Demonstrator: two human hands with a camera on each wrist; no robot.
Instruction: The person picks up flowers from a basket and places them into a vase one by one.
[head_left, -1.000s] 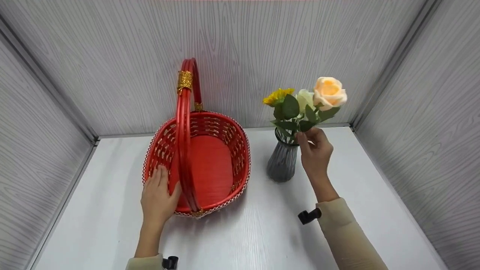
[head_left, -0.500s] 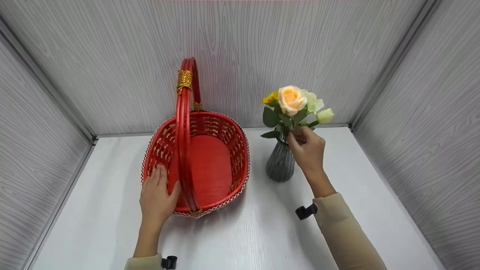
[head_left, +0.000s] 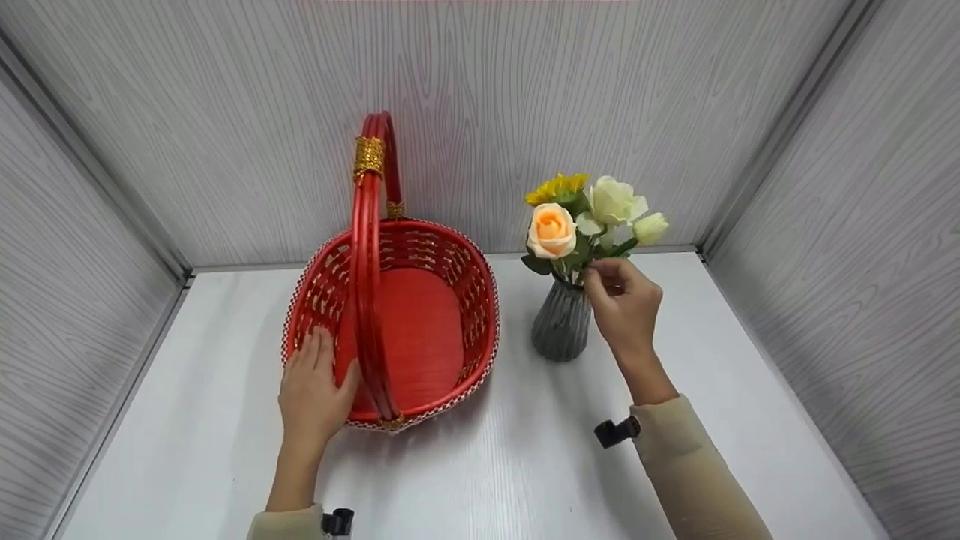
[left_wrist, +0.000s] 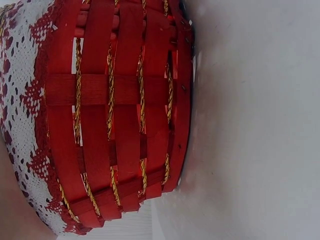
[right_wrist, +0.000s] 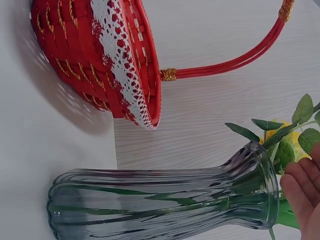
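A red woven basket [head_left: 424, 330] with a tall handle stands left of centre. My left hand [head_left: 315, 382] rests on its near left rim, fingers fairly straight and reaching inside. To the right, a grey ribbed glass vase [head_left: 561, 322] holds several flowers: a peach rose [head_left: 553, 231] leaning left, a yellow flower [head_left: 557, 190], a white flower [head_left: 615, 201] and a pale bud [head_left: 649, 229]. My right hand [head_left: 626, 300] is at the vase's mouth, thumb and forefinger close together beside the stems. I cannot tell whether they pinch a stem. In the right wrist view its fingers [right_wrist: 302, 187] overlap the rim.
White lace trim [left_wrist: 22, 115] runs round the basket's outside. Grey wood-patterned panels [head_left: 480, 90] enclose the white table [head_left: 480, 480] behind and on both sides. The basket handle [head_left: 367, 285] arches high. Green stems [right_wrist: 165, 205] show through the vase glass.
The peach rose has swung from the right of the bunch to its left and dropped lower. My right hand first moved left with it, then slightly back right. My left hand has stayed put.
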